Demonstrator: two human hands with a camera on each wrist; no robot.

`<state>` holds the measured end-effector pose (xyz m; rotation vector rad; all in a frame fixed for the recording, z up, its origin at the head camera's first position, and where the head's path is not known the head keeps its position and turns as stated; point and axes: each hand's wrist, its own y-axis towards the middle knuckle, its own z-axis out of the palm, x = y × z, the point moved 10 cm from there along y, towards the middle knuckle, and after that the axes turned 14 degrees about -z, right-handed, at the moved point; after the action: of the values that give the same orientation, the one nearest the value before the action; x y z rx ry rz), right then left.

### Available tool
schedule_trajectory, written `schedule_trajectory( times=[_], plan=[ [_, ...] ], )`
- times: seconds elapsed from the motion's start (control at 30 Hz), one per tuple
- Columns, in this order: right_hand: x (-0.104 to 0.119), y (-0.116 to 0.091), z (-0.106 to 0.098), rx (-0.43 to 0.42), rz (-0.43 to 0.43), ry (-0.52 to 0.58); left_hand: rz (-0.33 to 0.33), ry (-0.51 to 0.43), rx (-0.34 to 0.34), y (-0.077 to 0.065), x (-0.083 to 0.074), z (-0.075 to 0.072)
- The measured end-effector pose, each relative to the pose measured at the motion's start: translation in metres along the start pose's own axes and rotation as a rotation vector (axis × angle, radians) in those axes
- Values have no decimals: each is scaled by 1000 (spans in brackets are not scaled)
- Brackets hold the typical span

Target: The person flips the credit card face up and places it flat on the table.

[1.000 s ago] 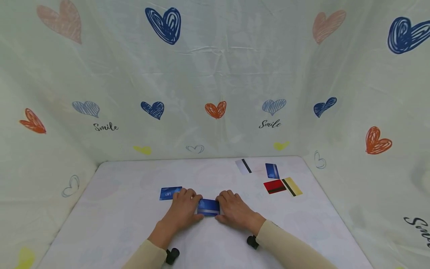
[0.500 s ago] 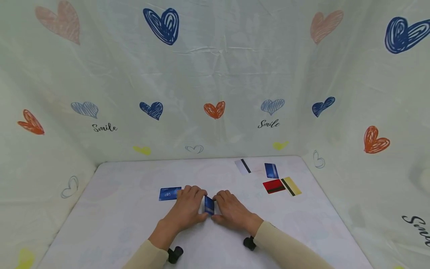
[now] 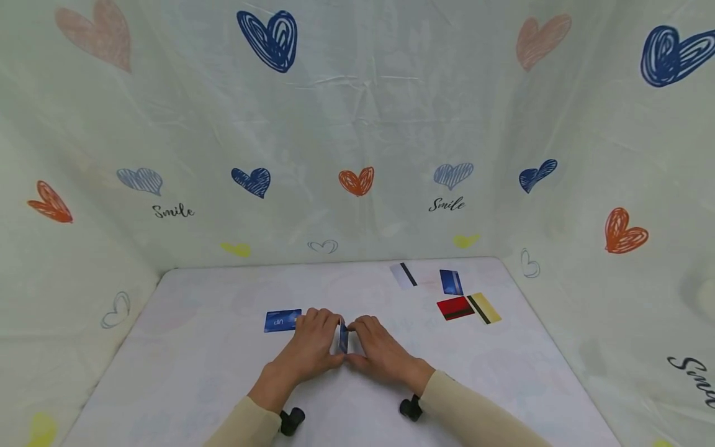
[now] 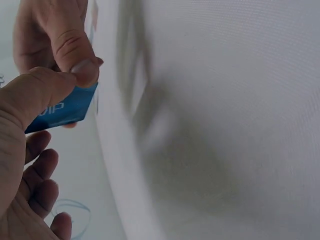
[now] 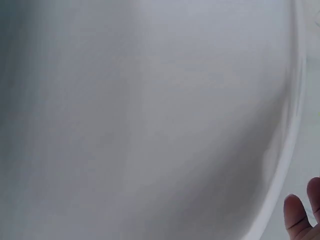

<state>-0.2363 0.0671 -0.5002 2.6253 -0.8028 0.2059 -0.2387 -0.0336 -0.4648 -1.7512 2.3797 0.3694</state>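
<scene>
A blue VIP card (image 3: 343,338) stands nearly edge-on between both hands at the middle of the table. My left hand (image 3: 310,341) pinches one side of it, the thumb lying across its face in the left wrist view, where part of the VIP lettering (image 4: 52,109) shows. From the other side my right hand (image 3: 384,349) holds it, thumb at the near corner and a fingertip at the far one. Another blue card (image 3: 282,321) with upside-down lettering lies flat, just beyond the left fingers. In the right wrist view only a few fingertips (image 5: 298,217) appear; the card is hidden there.
At the back right lie a white card (image 3: 404,275) with a dark stripe, a blue card (image 3: 451,282), a red card (image 3: 455,308) and a yellow card (image 3: 484,308). A heart-printed curtain (image 3: 301,136) rises behind the white table (image 3: 212,366).
The held card has turned from facing the head camera to nearly edge-on. My right hand has shifted left, closer to the left hand. The cards lying on the table stay put.
</scene>
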Motion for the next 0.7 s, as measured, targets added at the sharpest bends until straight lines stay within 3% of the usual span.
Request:
schedule_trajectory(
  times=[0.27,0.5,0.7],
  plan=[
    [-3,-2,-1,-8,83,182,-24,-140,77,0,7,2],
    [-2,-3,0,-23,68,181,-35,-179,78,1,11,4],
    [-6,-5,-3,-1,109,145,-117,-165,78,2,19,7]
  ],
)
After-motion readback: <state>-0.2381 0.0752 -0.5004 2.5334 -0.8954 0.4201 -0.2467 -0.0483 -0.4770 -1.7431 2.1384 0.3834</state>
